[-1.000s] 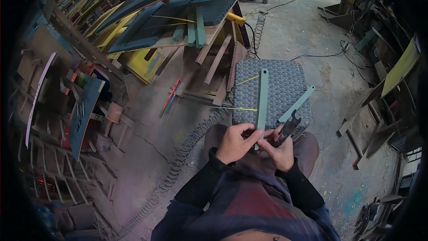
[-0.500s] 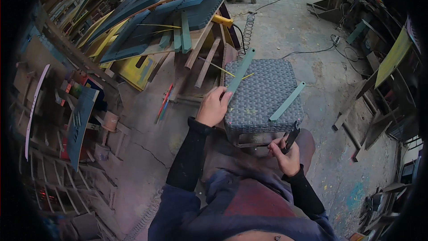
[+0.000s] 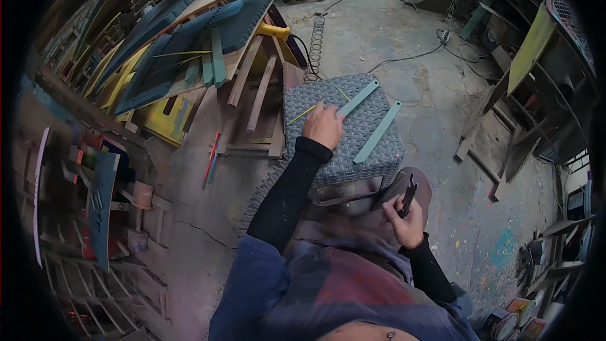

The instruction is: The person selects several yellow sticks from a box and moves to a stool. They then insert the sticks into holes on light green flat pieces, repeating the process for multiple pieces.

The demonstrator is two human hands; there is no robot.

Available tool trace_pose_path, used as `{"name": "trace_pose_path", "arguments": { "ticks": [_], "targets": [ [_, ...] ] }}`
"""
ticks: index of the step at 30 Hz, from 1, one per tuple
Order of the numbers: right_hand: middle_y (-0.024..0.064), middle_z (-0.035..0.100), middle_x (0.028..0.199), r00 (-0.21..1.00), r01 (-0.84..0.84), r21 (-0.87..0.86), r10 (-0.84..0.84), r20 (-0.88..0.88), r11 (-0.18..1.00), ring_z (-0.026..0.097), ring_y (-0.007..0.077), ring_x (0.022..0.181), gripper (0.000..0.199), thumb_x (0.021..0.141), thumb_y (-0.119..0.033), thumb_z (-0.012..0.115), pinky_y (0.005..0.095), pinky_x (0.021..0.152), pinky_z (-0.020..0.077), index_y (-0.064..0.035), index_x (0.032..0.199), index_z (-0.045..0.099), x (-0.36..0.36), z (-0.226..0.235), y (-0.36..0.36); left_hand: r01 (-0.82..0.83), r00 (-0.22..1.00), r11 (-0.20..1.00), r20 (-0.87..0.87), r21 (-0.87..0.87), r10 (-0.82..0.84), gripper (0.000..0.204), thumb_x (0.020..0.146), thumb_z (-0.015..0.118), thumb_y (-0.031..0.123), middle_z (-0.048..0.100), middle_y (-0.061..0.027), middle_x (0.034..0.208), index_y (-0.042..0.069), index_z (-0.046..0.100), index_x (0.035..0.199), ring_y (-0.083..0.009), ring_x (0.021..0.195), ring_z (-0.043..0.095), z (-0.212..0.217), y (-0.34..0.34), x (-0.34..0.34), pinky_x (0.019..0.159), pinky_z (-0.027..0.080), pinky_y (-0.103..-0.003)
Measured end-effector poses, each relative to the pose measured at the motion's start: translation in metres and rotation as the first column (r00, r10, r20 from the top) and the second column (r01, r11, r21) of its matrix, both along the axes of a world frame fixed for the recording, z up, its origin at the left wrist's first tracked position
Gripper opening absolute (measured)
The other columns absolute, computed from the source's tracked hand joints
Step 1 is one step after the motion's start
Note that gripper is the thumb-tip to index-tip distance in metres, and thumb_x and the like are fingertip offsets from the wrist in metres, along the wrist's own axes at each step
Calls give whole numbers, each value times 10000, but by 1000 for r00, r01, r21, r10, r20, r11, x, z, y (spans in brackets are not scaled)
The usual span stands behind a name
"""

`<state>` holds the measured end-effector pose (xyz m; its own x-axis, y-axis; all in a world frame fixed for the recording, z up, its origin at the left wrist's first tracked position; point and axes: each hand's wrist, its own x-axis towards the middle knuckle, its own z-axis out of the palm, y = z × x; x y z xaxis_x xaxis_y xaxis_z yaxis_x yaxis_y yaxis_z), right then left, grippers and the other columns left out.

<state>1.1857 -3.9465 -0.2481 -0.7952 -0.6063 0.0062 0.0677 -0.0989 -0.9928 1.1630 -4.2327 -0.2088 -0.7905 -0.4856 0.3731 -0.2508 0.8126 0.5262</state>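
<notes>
My left hand [image 3: 323, 125] reaches out over a grey woven stool [image 3: 341, 151] and grips the near end of a teal wooden strip [image 3: 358, 97] lying on its top. A second teal strip [image 3: 379, 131] lies beside it on the stool, to the right. A thin yellow sliver [image 3: 305, 112] lies on the stool just left of my hand. My right hand [image 3: 404, 221] stays near my lap, closed around a dark hand tool [image 3: 408, 194] that points up.
Blue and yellow painted boards [image 3: 183, 44] and wooden slats lean in a pile at the upper left. A coiled cable [image 3: 315, 38] runs across the concrete floor behind the stool. Racks of parts stand at left; boards, cans and scrap line the right side.
My left hand has moved right across the stool top, from its left edge onto the strip. The view has swung a little, and my right hand stays by my lap with the tool.
</notes>
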Motion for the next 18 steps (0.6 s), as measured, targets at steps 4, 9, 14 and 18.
{"name": "trace_pose_path", "arguments": {
  "ticks": [4, 9, 14, 18],
  "targets": [
    [17, 529, 710, 998, 63, 6, -63, 28, 998, 513, 66, 603, 293, 874, -27, 642, 217, 520, 413, -77, 784, 368, -5, -4, 8, 61, 990, 992, -123, -111, -74, 252, 829, 678, 275, 576, -160, 851, 33, 632, 880, -366, 824, 579, 12, 36, 12, 731, 470, -453],
    [-1, 500, 697, 999, 44, -31, -43, 22, 999, 484, 52, 546, 287, 890, -24, 620, 203, 466, 381, -92, 784, 363, -2, 7, -4, 72, 996, 991, -40, -112, -77, 379, 785, 717, 355, 528, -136, 958, 35, 616, 961, -332, 924, 534, -1, 63, 27, 776, 441, -431],
    [-12, 482, 686, 1000, 30, -8, -31, -6, 1000, 461, 41, 529, 290, 895, -31, 615, 197, 454, 359, -99, 781, 357, -5, 6, -7, 88, 993, 966, -53, -241, -104, 379, 758, 722, 331, 510, -111, 958, 35, 615, 969, -308, 937, 500, 7, 85, 30, 783, 404, -406],
    [-18, 462, 688, 1000, 25, 22, -25, -14, 999, 448, 38, 563, 282, 897, -45, 615, 195, 489, 353, -95, 776, 365, -4, 8, -8, 135, 974, 970, -153, -203, -167, 314, 747, 716, 194, 509, -118, 984, 23, 593, 979, -318, 922, 527, 3, 87, 33, 758, 430, -410]
  ]
}}
